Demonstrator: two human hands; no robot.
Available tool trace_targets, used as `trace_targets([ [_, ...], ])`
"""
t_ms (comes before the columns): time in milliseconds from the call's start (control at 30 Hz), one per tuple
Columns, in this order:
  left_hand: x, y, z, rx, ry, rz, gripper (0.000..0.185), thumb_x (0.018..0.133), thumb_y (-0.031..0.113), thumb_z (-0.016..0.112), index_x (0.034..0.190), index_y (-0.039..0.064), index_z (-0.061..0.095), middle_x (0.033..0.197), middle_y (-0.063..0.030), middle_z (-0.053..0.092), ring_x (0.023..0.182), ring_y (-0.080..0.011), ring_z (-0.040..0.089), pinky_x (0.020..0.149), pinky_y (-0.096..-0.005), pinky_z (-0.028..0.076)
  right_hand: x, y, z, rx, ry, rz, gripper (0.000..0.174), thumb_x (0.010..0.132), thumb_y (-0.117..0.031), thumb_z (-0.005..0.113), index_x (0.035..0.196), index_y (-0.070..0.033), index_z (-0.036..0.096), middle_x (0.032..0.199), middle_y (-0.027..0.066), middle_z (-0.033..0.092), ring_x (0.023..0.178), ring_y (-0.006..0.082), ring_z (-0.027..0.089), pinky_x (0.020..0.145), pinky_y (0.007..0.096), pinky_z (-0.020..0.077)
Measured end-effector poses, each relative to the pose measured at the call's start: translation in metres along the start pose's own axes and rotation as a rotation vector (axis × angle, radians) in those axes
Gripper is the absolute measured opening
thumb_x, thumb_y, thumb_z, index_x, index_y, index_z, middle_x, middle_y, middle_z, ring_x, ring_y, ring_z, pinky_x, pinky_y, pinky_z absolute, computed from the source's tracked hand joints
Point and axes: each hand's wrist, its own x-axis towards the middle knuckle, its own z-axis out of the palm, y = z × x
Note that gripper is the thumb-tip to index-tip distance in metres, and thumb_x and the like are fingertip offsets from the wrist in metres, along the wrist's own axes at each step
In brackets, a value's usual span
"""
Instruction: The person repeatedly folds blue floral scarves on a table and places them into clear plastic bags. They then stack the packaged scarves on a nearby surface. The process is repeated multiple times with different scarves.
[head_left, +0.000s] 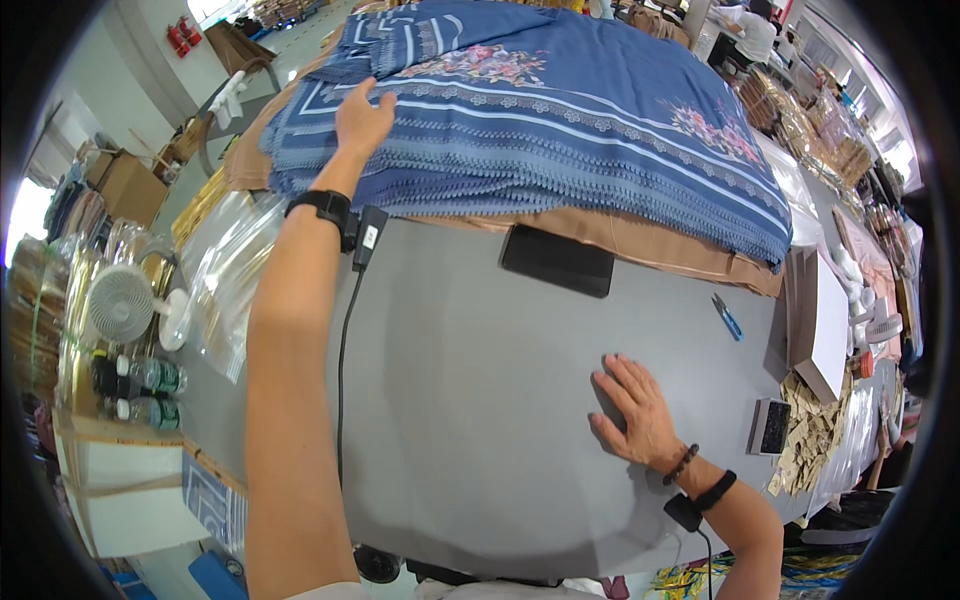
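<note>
A stack of blue shawls (585, 112) with floral prints and scalloped edges lies across the far side of the grey table (465, 390). Over its left part reaches my left hand (364, 120), fingers apart, beside a folded-back corner; whether it touches the fabric I cannot tell. My right hand (634, 409) rests palm down on the bare tabletop, fingers spread and holding nothing. Brown fabric (675, 262) shows beneath the blue pile. Between the pile and my right hand lie a black smartphone (559, 260) and, farther right, blue thread snips (727, 319).
Clear plastic bags (232, 277), a white fan (124, 304) and plastic bottles (154, 375) stand at left. To the right are a white cardboard stack (821, 330), a small box (770, 427) and many paper tags (810, 435). Cables trail from both wrist straps. A person (754, 34) sits far right.
</note>
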Motion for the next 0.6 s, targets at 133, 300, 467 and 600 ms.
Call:
trace_targets([
  [133,0.067,-0.025,0.035,0.012,-0.008,0.004,0.076,0.090,0.048,0.070,0.144,-0.004,0.056,0.146,-0.0255,0.059,0.137,-0.0395,0.056,0.116,-0.0434,0.041,0.001,0.004,0.000,0.018,-0.025,0.016,0.059,0.091,-0.031,0.071,0.144,-0.009,0.058,0.158,0.0163,0.048,0.148,0.0368,0.043,0.122,0.0537,0.0333],
  [300,0.116,-0.027,0.049,-0.133,-0.229,-0.383,0.102,0.078,0.064,0.080,0.133,-0.019,0.059,0.132,-0.0324,0.065,0.120,-0.0372,0.068,0.101,-0.0418,0.052,0.001,0.004,0.000,0.031,-0.059,0.059,0.059,0.090,-0.031,0.072,0.143,-0.009,0.059,0.157,0.0165,0.049,0.146,0.0367,0.046,0.122,0.0529,0.0337],
  [467,0.129,-0.020,0.065,-0.172,-0.311,-0.461,0.103,0.080,0.061,0.082,0.144,-0.015,0.052,0.142,-0.0291,0.060,0.123,-0.0375,0.065,0.102,-0.0434,0.053,0.003,0.004,-0.002,-0.007,-0.082,0.061,0.058,0.089,-0.033,0.071,0.141,-0.009,0.062,0.155,0.0165,0.052,0.144,0.0366,0.048,0.121,0.0521,0.0350],
  [600,0.111,-0.005,0.082,0.241,0.103,-0.039,0.052,0.088,0.043,0.078,0.131,0.014,0.073,0.137,-0.0172,0.067,0.120,-0.0403,0.065,0.093,-0.0451,0.052,0.004,0.003,-0.002,-0.012,-0.081,0.060,0.058,0.089,-0.033,0.071,0.140,-0.009,0.062,0.154,0.0165,0.052,0.144,0.0366,0.048,0.120,0.0519,0.0355],
])
